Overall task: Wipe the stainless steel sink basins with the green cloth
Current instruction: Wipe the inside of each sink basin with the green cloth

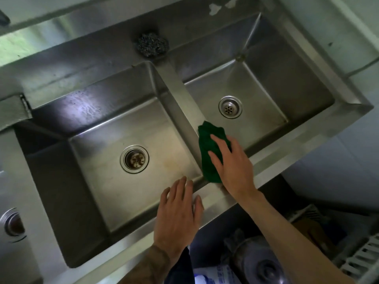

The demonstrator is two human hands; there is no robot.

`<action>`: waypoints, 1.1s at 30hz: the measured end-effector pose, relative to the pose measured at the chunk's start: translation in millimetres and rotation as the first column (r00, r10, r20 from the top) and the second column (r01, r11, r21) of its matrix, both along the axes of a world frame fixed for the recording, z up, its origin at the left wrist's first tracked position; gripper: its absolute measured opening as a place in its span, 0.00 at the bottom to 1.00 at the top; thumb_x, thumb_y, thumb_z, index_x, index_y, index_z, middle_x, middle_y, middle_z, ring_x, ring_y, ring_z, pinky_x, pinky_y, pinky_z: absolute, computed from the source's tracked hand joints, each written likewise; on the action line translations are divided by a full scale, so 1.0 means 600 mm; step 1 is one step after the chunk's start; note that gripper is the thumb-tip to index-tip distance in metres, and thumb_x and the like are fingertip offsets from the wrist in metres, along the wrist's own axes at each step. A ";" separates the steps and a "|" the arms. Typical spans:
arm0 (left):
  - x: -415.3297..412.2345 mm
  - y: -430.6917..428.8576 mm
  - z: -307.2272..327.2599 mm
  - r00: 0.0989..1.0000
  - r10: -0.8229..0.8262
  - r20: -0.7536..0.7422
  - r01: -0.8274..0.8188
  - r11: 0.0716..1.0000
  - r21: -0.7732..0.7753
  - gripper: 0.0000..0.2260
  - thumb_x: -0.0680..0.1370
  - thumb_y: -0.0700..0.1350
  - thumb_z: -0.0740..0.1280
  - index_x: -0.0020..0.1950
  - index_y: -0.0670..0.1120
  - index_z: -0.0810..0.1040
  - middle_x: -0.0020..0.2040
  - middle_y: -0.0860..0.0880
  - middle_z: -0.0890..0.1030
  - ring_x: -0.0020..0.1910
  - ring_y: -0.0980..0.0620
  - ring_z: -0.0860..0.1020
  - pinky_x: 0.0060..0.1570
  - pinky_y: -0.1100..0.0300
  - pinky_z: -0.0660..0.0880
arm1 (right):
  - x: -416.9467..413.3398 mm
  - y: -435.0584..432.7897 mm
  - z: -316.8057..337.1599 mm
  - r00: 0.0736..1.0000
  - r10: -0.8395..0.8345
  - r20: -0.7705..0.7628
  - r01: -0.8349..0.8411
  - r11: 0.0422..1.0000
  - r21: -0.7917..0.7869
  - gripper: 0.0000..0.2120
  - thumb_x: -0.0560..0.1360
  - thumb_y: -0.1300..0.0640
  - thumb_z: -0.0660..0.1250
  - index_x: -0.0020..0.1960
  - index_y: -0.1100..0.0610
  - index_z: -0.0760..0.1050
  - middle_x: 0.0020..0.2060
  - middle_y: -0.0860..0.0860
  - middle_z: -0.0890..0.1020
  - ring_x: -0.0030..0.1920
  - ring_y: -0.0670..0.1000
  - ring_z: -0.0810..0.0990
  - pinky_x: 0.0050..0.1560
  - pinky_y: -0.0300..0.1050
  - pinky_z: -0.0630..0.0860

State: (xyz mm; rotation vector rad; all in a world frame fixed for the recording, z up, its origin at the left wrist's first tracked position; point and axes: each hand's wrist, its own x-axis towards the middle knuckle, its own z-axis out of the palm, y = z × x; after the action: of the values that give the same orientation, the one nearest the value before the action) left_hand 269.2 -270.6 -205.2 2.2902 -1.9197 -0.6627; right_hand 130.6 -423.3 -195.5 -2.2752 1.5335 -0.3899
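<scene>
A stainless steel double sink fills the view. The left basin (98,181) has a dirty drain (134,159); the right basin (264,103) has a clean strainer (230,107). A green cloth (209,146) lies draped over the near end of the divider (184,95) between the basins. My right hand (233,167) lies flat on the cloth, fingers spread, pressing it against the divider. My left hand (178,214) rests palm down on the sink's front rim beside the left basin, fingers apart, holding nothing.
A steel wool scrubber (151,45) sits on the back ledge behind the divider. Another drain (13,224) shows at the far left. Below the front rim at the right are a metal pot (262,263), bags and a white rack (361,257).
</scene>
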 end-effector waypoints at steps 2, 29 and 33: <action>0.000 -0.001 0.000 1.000 0.012 -0.005 -0.012 1.000 -0.005 0.22 0.87 0.55 0.52 0.74 0.45 0.74 0.75 0.44 0.77 0.72 0.46 0.76 0.71 0.43 0.75 | 0.020 -0.016 -0.007 1.000 -0.028 -0.004 0.028 0.999 -0.020 0.23 0.84 0.44 0.62 0.76 0.48 0.67 0.69 0.54 0.74 0.61 0.53 0.78 0.57 0.50 0.80; 0.000 -0.009 -0.002 0.999 0.039 -0.022 -0.042 0.987 -0.156 0.21 0.77 0.56 0.65 0.63 0.47 0.86 0.68 0.46 0.84 0.64 0.47 0.84 0.63 0.47 0.82 | 0.277 -0.245 -0.004 0.999 -0.050 -0.022 0.048 0.994 -0.100 0.22 0.86 0.46 0.60 0.78 0.52 0.70 0.67 0.60 0.75 0.61 0.63 0.78 0.56 0.57 0.78; -0.003 -0.008 -0.003 0.999 0.040 -0.016 -0.042 0.986 -0.159 0.20 0.78 0.56 0.64 0.63 0.49 0.86 0.68 0.47 0.84 0.64 0.47 0.84 0.63 0.47 0.82 | 0.327 -0.288 0.001 0.997 -0.056 -0.055 0.055 0.998 -0.028 0.23 0.87 0.45 0.57 0.80 0.50 0.66 0.73 0.61 0.71 0.67 0.64 0.76 0.65 0.62 0.77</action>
State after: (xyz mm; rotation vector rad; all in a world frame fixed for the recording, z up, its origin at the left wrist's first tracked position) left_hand 267.7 -275.3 -207.3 2.2163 -1.8417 -0.4993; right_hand 326.6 -596.4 -194.7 -2.2858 1.6311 -0.3671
